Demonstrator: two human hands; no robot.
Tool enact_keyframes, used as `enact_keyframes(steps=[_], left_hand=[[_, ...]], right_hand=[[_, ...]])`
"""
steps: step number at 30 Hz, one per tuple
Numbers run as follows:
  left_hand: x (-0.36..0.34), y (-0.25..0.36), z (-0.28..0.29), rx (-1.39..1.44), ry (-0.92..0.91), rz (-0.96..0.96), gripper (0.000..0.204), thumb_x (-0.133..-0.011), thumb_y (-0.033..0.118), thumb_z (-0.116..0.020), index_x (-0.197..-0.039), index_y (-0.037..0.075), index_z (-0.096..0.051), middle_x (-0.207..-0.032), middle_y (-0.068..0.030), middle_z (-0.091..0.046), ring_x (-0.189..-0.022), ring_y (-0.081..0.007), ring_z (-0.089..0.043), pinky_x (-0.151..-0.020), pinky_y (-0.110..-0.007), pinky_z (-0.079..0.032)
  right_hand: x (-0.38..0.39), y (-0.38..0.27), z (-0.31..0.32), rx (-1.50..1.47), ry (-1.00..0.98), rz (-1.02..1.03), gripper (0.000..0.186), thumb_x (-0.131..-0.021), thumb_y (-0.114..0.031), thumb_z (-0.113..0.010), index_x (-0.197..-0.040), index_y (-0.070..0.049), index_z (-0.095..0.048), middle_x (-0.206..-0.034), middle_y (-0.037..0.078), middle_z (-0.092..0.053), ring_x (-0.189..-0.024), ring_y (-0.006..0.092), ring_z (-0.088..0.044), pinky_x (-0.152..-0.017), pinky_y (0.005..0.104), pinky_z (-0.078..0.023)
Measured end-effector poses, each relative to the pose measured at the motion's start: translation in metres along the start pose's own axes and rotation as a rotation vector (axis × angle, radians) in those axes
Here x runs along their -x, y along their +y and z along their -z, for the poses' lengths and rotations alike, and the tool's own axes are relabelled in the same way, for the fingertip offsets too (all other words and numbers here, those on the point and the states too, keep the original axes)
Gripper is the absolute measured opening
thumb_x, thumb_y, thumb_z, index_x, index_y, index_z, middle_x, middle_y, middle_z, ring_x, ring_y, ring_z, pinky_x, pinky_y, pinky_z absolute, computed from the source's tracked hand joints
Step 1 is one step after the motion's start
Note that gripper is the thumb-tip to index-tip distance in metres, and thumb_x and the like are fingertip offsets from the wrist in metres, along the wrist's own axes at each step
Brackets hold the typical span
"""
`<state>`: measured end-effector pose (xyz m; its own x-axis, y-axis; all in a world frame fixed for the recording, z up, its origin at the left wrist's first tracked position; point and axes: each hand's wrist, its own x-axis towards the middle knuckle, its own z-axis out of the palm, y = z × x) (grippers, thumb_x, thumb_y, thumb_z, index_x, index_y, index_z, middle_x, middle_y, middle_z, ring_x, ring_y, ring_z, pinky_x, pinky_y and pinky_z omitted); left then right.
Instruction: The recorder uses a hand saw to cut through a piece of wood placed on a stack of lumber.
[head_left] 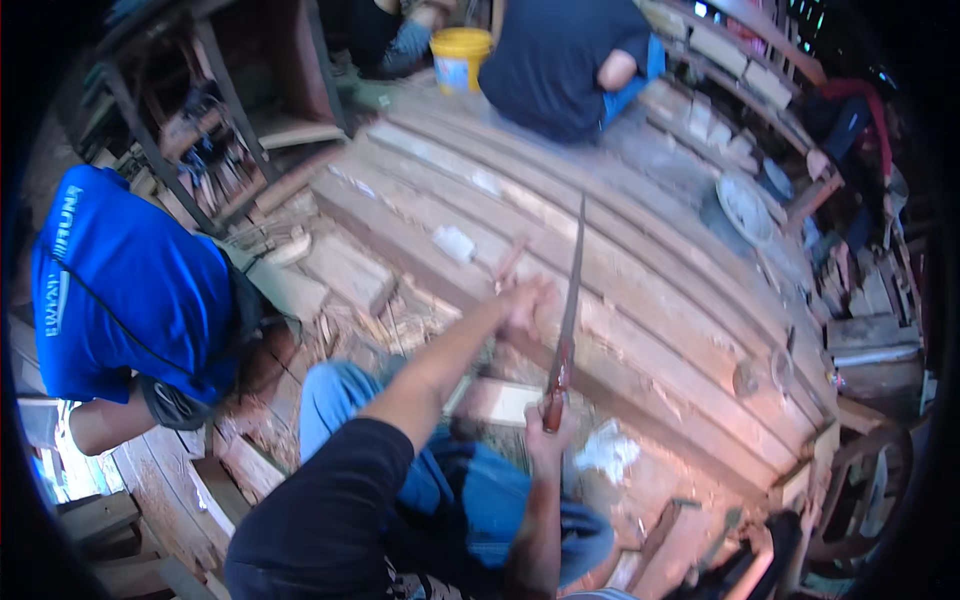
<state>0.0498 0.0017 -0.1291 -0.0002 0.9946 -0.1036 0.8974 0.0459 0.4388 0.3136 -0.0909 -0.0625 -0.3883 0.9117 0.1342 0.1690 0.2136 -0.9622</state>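
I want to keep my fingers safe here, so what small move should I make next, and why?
Perhaps shift your left hand a little further left before moving the long, tapered grey metal blade: your right hand grips its brown handle, and it extends over the long brown wooden planks, just right of your left hand. Blur hides whether that hand touches the planks.

Blade (574, 290) over planks (650, 350), bucket (462, 58) beyond, person (140, 290) left
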Motion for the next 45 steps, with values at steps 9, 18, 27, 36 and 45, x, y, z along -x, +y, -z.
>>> enact_keyframes(steps=[9,18,27,36,45], left_hand=[[0.006,0.045,0.013,0.01,-0.004,0.042,0.112,-0.05,0.056,-0.078,-0.147,0.022,-0.033,-0.157,-0.0034,-0.019,-0.145,-0.0283,-0.012,-0.111,-0.066,-0.007],[0.015,0.04,0.026,0.162,0.069,0.171,0.051,-0.095,0.043,-0.039,-0.14,0.022,-0.043,-0.154,0.0016,-0.029,-0.144,-0.0221,-0.02,-0.111,-0.065,-0.006],[0.012,0.04,0.018,0.013,0.224,0.134,0.044,-0.098,0.04,-0.035,-0.132,0.021,-0.053,-0.145,-0.0018,-0.042,-0.139,-0.0234,-0.03,-0.109,-0.067,-0.014],[0.019,0.047,0.021,0.047,0.233,0.09,0.04,-0.097,0.04,-0.039,-0.128,0.021,-0.057,-0.145,-0.0019,-0.043,-0.14,-0.027,-0.029,-0.109,-0.066,-0.014],[0.014,0.046,0.007,-0.033,0.234,0.083,0.042,-0.098,0.04,-0.036,-0.13,0.022,-0.055,-0.145,0.0001,-0.043,-0.139,-0.0274,-0.03,-0.106,-0.069,-0.016]], right_hand=[[0.006,0.007,0.017,0.054,0.007,-0.018,0.02,-0.066,-0.009,-0.066,-0.061,-0.006,-0.048,-0.054,-0.001,-0.046,-0.048,0.011,-0.043,-0.048,0.0293,-0.038],[-0.001,0.025,0.001,-0.045,0.039,-0.04,0.026,-0.064,-0.002,-0.062,-0.052,-0.007,-0.04,-0.048,-0.003,-0.038,-0.045,0.0086,-0.037,-0.044,0.0278,-0.029],[0.003,-0.001,0.0,0.023,-0.008,0.001,0.028,-0.065,0.0,-0.061,-0.053,-0.007,-0.037,-0.049,-0.003,-0.036,-0.046,0.0076,-0.035,-0.045,0.0281,-0.028],[0.017,-0.004,-0.005,0.068,0.018,0.015,0.038,-0.074,-0.005,-0.072,-0.055,-0.009,-0.039,-0.05,-0.004,-0.039,-0.045,0.0071,-0.035,-0.045,0.0278,-0.031],[0.018,-0.009,-0.001,0.114,-0.007,0.013,0.033,-0.075,-0.008,-0.073,-0.059,-0.009,-0.044,-0.05,-0.004,-0.042,-0.046,0.007,-0.039,-0.045,0.0264,-0.034]])
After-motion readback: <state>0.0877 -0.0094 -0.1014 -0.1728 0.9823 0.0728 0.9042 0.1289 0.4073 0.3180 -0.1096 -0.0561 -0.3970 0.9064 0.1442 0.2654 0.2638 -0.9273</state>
